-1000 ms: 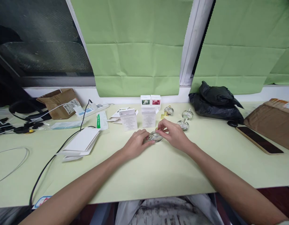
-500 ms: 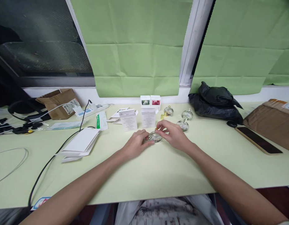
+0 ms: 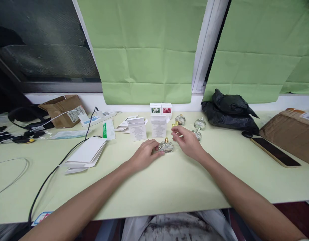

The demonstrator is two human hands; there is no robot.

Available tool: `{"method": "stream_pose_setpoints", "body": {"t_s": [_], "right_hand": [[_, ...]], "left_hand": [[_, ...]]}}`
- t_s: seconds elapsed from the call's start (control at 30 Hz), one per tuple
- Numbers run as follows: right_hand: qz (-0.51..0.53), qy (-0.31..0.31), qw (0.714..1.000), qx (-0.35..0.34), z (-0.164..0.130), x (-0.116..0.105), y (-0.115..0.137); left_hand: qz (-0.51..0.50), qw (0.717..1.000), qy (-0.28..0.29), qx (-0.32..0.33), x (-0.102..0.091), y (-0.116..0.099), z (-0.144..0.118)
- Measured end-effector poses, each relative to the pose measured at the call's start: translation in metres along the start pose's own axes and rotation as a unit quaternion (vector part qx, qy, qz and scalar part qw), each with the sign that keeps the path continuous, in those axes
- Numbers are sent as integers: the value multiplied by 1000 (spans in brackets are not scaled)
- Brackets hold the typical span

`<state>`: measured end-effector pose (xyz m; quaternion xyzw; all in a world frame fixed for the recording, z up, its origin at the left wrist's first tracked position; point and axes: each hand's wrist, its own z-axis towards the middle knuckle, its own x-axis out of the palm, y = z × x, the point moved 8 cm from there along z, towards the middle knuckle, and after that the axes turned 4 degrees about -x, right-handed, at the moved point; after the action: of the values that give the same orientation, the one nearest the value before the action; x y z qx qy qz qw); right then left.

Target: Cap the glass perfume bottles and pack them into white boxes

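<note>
A low, round clear-glass perfume bottle (image 3: 166, 146) with a gold neck stands upright on the table. My left hand (image 3: 146, 154) grips its left side, thumb in front and fingers behind. My right hand (image 3: 186, 140) hovers just right of the bottle, apart from it, its fingers loosely bent; I see nothing between them. Right behind those fingertips is a small yellow cap-like piece (image 3: 174, 124), partly hidden. More glass bottles stand beyond: one with a gold top (image 3: 180, 119), one with a clear stopper (image 3: 200, 123), and another (image 3: 197, 135) partly covered by my right hand.
Two white cartons (image 3: 137, 129) stand open behind the bottle, with small flower-picture boxes (image 3: 161, 109) farther back. Folded white cartons (image 3: 85, 154) and a black cable (image 3: 51, 174) lie left. Black bags (image 3: 229, 110), a phone (image 3: 275, 152) and a brown parcel (image 3: 290, 132) lie right.
My right hand has lifted off the top of the perfume bottle and moved slightly right, uncovering the gold neck. My left hand keeps its place on the bottle.
</note>
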<state>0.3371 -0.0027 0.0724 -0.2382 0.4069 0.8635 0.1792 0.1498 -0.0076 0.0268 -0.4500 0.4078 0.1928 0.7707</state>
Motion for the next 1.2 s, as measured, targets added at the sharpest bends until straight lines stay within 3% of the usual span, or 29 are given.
{"method": "stream_pose_setpoints", "body": {"t_s": [0.1, 0.23, 0.53, 0.87, 1.2], "right_hand": [[-1, -54, 997, 51, 3, -5, -23], [-21, -86, 993, 81, 5, 4, -51], [-138, 11, 986, 96, 10, 41, -77], [-168, 57, 972, 151, 17, 49, -84], [-233, 78, 957, 153, 30, 49, -94]], "left_hand": [[-8, 1000, 0, -7, -1, 2, 0], [-24, 1000, 0, -8, -3, 3, 0], [-39, 999, -19, 3, -3, 8, -1], [-48, 998, -18, -24, -2, 12, 0], [-58, 998, -18, -34, -4, 12, -2]]}}
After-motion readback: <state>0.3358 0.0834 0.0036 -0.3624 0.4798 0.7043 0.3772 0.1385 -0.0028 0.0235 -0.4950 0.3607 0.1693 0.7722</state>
